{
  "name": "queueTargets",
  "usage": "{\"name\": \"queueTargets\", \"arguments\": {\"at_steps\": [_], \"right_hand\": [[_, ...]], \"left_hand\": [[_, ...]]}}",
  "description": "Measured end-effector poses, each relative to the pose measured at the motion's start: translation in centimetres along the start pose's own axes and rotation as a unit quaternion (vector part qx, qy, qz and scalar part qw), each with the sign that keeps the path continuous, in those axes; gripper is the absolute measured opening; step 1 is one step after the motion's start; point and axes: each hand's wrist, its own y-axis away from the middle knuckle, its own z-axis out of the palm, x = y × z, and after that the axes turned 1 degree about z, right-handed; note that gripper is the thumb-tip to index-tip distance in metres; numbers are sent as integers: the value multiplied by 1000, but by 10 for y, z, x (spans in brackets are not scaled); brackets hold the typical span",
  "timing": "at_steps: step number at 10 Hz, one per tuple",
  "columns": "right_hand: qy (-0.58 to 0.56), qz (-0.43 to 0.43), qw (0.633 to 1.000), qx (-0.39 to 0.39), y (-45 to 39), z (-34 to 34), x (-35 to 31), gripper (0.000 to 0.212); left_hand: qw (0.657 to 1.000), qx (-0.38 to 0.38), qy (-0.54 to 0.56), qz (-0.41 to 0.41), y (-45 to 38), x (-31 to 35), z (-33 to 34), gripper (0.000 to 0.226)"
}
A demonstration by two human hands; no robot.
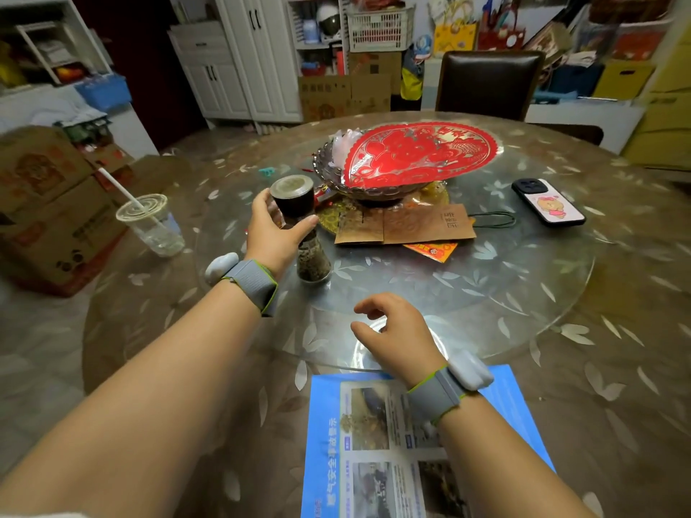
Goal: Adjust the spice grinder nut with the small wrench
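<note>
The spice grinder (pixel 312 256) stands upright on the glass turntable (pixel 523 293), a clear jar of dark spice with a black top and a clear cap. My left hand (pixel 271 228) grips the black top, thumb on its right side. My right hand (pixel 392 332) hovers low over the turntable's near edge with fingers loosely curled and nothing in it. No wrench is in sight.
A plastic cup with a straw (pixel 155 224) stands at the left. Behind the grinder sit a glass bowl with a red paper-cut (pixel 411 155), brown envelopes (pixel 407 226) and a phone (pixel 547 207). A blue leaflet (pixel 377 443) lies at the near edge. A chair (pixel 490 84) stands across the table.
</note>
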Motion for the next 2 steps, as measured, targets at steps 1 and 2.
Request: {"name": "queueTargets", "arguments": {"at_steps": [1,2], "right_hand": [[-8,-10,1000,-6,6,-5,-12,20],[-33,-22,999,-5,14,-9,-29,20]], "left_hand": [[999,25,9,-19,20,11,-17,77],[998,45,49,-3,55,20,-27,66]]}}
